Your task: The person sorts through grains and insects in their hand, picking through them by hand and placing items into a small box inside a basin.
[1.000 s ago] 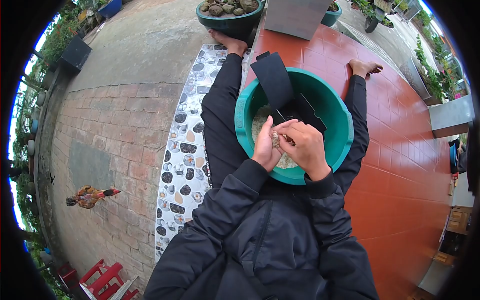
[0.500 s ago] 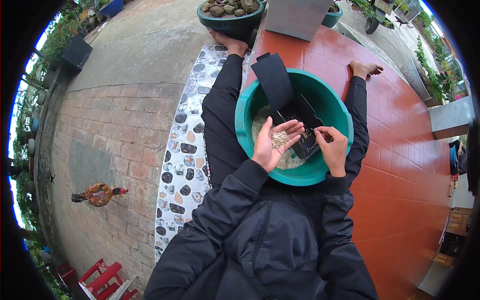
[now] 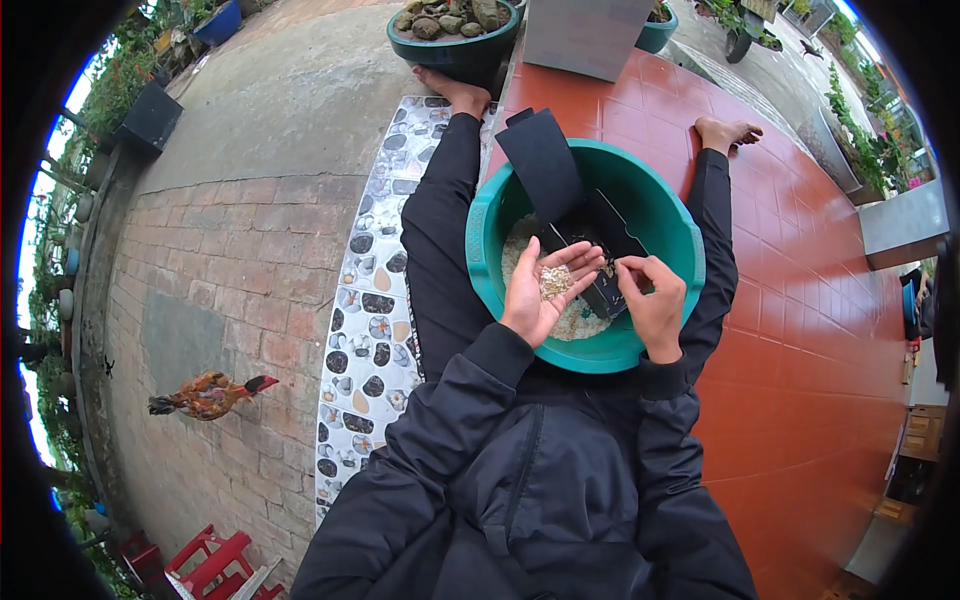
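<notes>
My left hand [image 3: 537,297] is palm up with its fingers stretched out, and a small heap of pale grains [image 3: 554,282] lies on the palm. To its right, my right hand [image 3: 655,303] has thumb and forefinger pinched together; anything between them is too small to make out. Both hands are over a green basin [image 3: 672,217] between my legs. Inside the basin are whitish grains [image 3: 577,322] and an open black box [image 3: 612,226] with small pale bits in it. The box's flap [image 3: 541,165] leans up over the basin's far left rim.
A chicken [image 3: 211,395] stands on the brick paving at the left. Red stools [image 3: 213,565] are at the lower left. Past my left foot sits a green pot of stones [image 3: 455,50], beside a grey block [image 3: 585,35]. Red tiles [image 3: 790,400] extend to the right.
My right hand has moved away from my left palm to the right, and my left hand has opened flat, showing the grains. The chicken has moved slightly right.
</notes>
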A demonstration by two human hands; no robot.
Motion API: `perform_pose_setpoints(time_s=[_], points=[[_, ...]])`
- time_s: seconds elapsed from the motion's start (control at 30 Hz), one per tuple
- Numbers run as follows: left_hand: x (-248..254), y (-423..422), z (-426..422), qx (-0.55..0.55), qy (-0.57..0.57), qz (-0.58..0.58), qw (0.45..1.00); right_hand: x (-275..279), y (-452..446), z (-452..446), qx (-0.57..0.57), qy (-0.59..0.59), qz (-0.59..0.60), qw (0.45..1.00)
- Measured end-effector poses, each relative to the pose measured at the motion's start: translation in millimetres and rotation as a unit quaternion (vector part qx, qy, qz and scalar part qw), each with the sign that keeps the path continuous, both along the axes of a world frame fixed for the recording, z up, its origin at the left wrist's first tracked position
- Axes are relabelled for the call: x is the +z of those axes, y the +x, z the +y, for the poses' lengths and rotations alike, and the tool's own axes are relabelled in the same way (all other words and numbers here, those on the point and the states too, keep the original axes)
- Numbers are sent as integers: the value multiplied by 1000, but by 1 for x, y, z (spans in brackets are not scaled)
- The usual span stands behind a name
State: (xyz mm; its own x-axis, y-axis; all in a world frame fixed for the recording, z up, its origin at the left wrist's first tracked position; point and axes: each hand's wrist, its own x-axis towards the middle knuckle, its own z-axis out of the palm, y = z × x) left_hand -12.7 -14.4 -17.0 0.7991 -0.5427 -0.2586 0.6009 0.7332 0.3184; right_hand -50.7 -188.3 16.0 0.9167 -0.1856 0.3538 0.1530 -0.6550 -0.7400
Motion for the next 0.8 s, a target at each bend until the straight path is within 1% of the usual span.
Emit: perform_pose_setpoints(time_s=[0.03,0.1,0.13,0.17,0.2,0.23,0.27,0.3,0.37,0.47,0.57,0.7,0.77,0.8], points=[[0,0,0,-3,4,0,1000,4,0,8,0,1,1,1000],[-1,-1,0,-9,8,1,1000,16,1,25,101,20,-16,995],[-1,-1,1,-18,18,-8,1000,22,3,28,136,-14,2,991],[-2,-1,2,-27,27,-16,999,25,7,33,134,-14,2,991],[-2,-2,1,-28,28,-16,999,27,13,38,171,-38,-22,984],[-1,-3,1,-20,63,4,998,28,19,40,208,-63,-45,975],[-1,-4,0,-11,98,24,995,24,24,39,214,-112,-35,970],[-2,-4,1,-10,98,24,995,24,28,39,215,-112,-35,969],[-10,-4,1,4,103,40,994,28,32,40,239,-179,-45,953],[-16,-3,1,-2,72,28,997,26,36,40,265,-181,-46,946],[-13,-4,0,3,94,42,995,24,38,39,282,-200,-54,937],[-16,-4,0,7,70,45,997,24,40,39,295,-204,-62,931],[-13,-4,-1,15,85,54,995,23,42,39,300,-243,-69,920],[-13,-4,-1,15,86,54,995,23,42,40,300,-243,-69,920]])
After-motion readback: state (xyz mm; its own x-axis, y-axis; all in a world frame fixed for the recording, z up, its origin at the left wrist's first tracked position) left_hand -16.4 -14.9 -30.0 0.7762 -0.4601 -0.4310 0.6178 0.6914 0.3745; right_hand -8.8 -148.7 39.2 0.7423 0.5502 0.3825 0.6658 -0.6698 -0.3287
